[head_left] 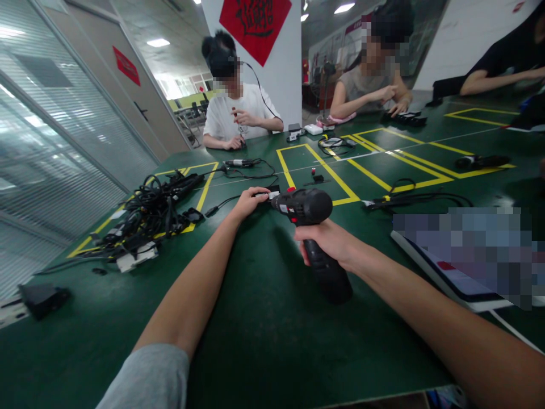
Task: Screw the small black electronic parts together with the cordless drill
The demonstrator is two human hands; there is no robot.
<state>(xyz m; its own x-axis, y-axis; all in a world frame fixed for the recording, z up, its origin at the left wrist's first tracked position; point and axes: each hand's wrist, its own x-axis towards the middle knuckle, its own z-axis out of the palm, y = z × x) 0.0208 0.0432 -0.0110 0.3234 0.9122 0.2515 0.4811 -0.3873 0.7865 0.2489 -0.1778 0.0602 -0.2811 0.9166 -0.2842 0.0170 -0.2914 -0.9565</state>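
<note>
My right hand (321, 238) is wrapped round the grip of a black cordless drill (304, 205) with red details. The drill points left, its chuck close to my left fingers. My left hand (251, 203) rests on the table, fingers closed over a dark power adapter (275, 189) with a white label, mostly hidden by the hand and the drill. From it a black cable (225, 203) runs left to a plug (212, 212). Whether the drill's tip touches the adapter I cannot tell.
Tangled black cables and adapters (157, 204) lie to the left. A tablet-like device (443, 272) is at the right, near more cables (421, 199). Small dark parts (315, 178) lie beyond the drill, inside yellow tape (336, 173). Several co-workers sit around the green table (255, 341).
</note>
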